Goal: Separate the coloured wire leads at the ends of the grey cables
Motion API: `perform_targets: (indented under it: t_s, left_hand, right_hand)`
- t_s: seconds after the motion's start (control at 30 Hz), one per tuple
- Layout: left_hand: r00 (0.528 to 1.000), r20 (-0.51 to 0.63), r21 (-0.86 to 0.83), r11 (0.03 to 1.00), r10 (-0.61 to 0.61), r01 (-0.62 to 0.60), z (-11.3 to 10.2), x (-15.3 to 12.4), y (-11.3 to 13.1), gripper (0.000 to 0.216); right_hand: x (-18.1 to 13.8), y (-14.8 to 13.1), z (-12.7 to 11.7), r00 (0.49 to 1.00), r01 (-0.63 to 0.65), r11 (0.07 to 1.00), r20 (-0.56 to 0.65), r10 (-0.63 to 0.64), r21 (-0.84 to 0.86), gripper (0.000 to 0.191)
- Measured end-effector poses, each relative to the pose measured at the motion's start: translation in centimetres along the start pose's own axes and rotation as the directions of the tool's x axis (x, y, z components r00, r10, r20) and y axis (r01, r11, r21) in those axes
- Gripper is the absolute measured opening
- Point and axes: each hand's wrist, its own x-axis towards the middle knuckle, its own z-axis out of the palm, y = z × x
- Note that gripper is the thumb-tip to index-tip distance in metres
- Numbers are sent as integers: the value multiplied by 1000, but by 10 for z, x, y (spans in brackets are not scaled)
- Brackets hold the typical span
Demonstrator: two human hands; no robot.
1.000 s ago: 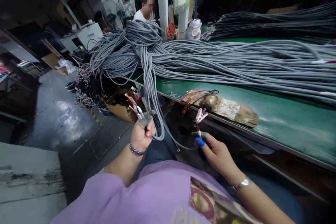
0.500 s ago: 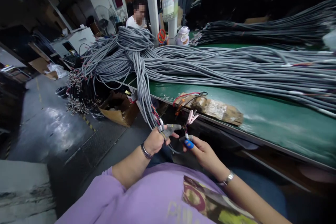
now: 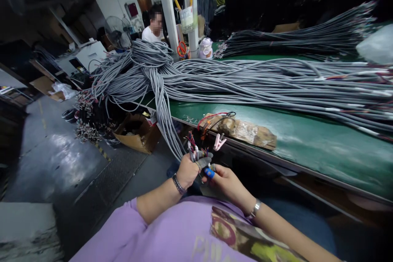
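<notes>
My left hand (image 3: 188, 170), with grey finger covers, is wrapped round a bunch of grey cables (image 3: 168, 125) that hangs down from the table. Stripped ends with thin coloured wires (image 3: 192, 142) stick up above its fingers. Close beside it, my right hand (image 3: 225, 180) has thumb and forefinger pinched together on a grey cable near its wire end; blue tape covers one fingertip. Fingers partly hide this cable. Just above the right hand, a pink clip (image 3: 219, 142) sits by the table edge, in front of a wooden board (image 3: 267, 138) with red and black leads.
Long grey cables (image 3: 245, 77) lie across the green table (image 3: 307, 131), with a coiled bundle (image 3: 152, 53) at the left end. Black cables (image 3: 276, 43) lie behind. A cardboard box (image 3: 144, 135) stands on the floor. Beyond the table is a person (image 3: 152, 30) in white.
My right hand has come leftward, away from below the pink clip, to meet my left hand. The left hand has turned so the wire ends point up. The view has shifted slightly.
</notes>
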Motion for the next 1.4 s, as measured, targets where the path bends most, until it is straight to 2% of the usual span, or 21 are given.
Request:
perform_targets:
  t_s: [0.13, 0.3, 0.37, 0.5, 0.67, 0.87, 0.97, 1.1, 1.17, 1.27, 1.4]
  left_hand:
    - [996, -71, -15, 998, -61, 60, 5, 0, -3, 42]
    - [997, -7, -75, 994, -80, 79, 2, 3, -2, 40]
    - [996, 19, -115, 990, -85, 87, 2, 3, 0, 40]
    - [986, 63, -43, 987, -153, 156, 3, -2, 5, 42]
    - [979, 144, 77, 988, -145, 135, 5, -8, 6, 42]
    - [961, 221, 192, 974, -165, 123, 0, -10, 6, 41]
    - [972, 188, 166, 980, -141, 110, 0, -10, 6, 41]
    - [996, 44, 46, 996, -72, 70, 1, -9, 2, 38]
    - [998, 3, 9, 998, -61, 61, 1, -8, 2, 37]
    - [996, 16, -9, 996, -83, 84, -1, -7, 4, 38]
    - [985, 94, 10, 990, -142, 142, -2, -10, 8, 41]
  right_hand:
    - [0, -2, 3, 999, -43, 999, 17, 43, -16, 43]
    - [-4, -12, -18, 995, 58, 991, 87, -48, -118, 21]
    - [-5, -20, -30, 998, 57, 989, 27, -54, -135, 18]
    - [-6, -38, -38, 990, 77, 988, -111, -92, -132, 30]
    - [0, -49, -25, 972, 187, 972, -113, -204, -143, 39]
    - [3, -43, -16, 980, 138, 988, -131, -147, -73, 39]
    - [1, -41, -15, 975, 141, 990, -173, -143, -25, 36]
    - [-2, -39, -13, 955, 100, 995, -280, -93, 10, 36]
    - [-3, -37, -13, 954, 89, 996, -287, -82, 12, 37]
    - [-4, -33, -15, 961, 107, 994, -256, -103, 1, 36]
    - [-3, -34, -15, 979, 124, 992, -170, -116, 32, 35]
